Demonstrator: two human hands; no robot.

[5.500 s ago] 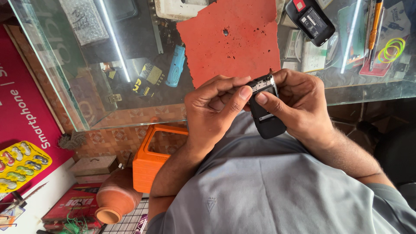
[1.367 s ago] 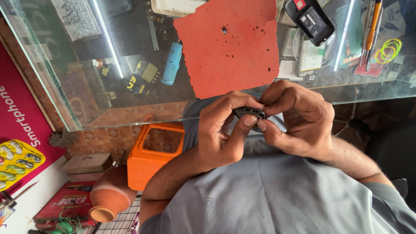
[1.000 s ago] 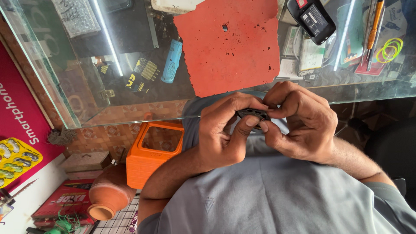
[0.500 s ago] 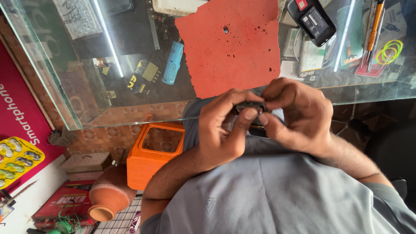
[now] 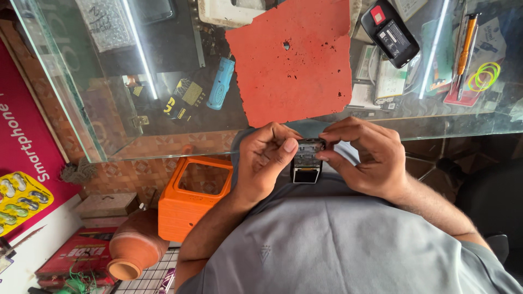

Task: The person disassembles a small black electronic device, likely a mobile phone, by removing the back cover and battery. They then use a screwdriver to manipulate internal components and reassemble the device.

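Note:
I hold a small dark phone [image 5: 306, 166] with both hands in front of my grey shirt, just below the glass counter's near edge [image 5: 163, 152]. My left hand [image 5: 267, 163] grips its left side, thumb pressed against the upper edge. My right hand [image 5: 370, 160] pinches the top right corner with its fingertips. The phone's lower end, with a small pale screen, hangs free below my fingers. A red mat [image 5: 294, 60] with dark specks lies on the glass just beyond my hands.
On the glass lie a black device [image 5: 389, 32], an orange pen [image 5: 466, 46] and yellow-green rubber bands [image 5: 485, 76]. A blue cylinder [image 5: 219, 84] rests under the glass. On the floor at left stand an orange box [image 5: 193, 193] and a clay pot [image 5: 136, 247].
The phone has been turned between my hands. Earlier my fingers were closed around it; now its screen end shows below them. Both hands stayed in the same spot.

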